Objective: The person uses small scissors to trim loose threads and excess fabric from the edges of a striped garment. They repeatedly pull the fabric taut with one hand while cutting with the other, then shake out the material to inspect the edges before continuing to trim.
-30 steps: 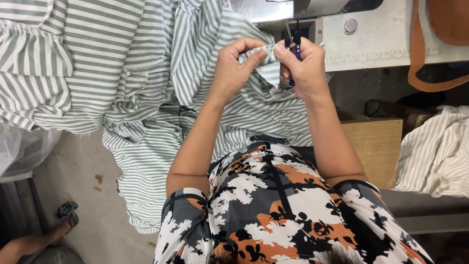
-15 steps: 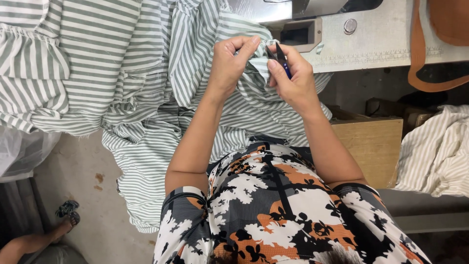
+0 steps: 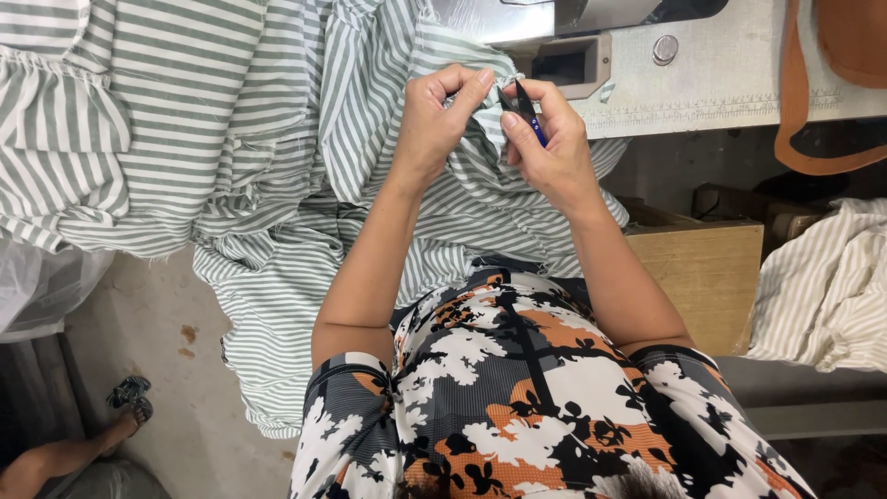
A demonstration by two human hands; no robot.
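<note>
At the far left, a ruffled piece of green-and-white striped fabric (image 3: 65, 139) lies spread out, and below it, at the bottom corner, another person's sandalled foot (image 3: 125, 397) rests on the concrete floor (image 3: 176, 370). Further right, the striped garment (image 3: 277, 185) hangs in folds from the counter (image 3: 721, 83) down toward the person's lap.

The left hand (image 3: 434, 125) holds a small fold of the garment's edge up near the counter rim, its fingers (image 3: 476, 83) pressed together, thumb against forefinger, pinching the cloth. Just beside it, the right hand (image 3: 550, 143) has its fingers curled round a small dark thread snip with a blue handle (image 3: 527, 111), the point aimed at the pinched fold. The two hands almost touch.

Behind them sits the base of a sewing machine (image 3: 564, 60) with a rectangular opening. To the right are a brown strap (image 3: 795, 120), a wooden box (image 3: 702, 268) under the counter, and a heap of pale striped cloth (image 3: 822, 286).

The risk appears to be that the blade sits so close to the pinching fingertips and the cloth: a slip or a loose pinch could nick the fabric or a fingertip instead of the thread.
</note>
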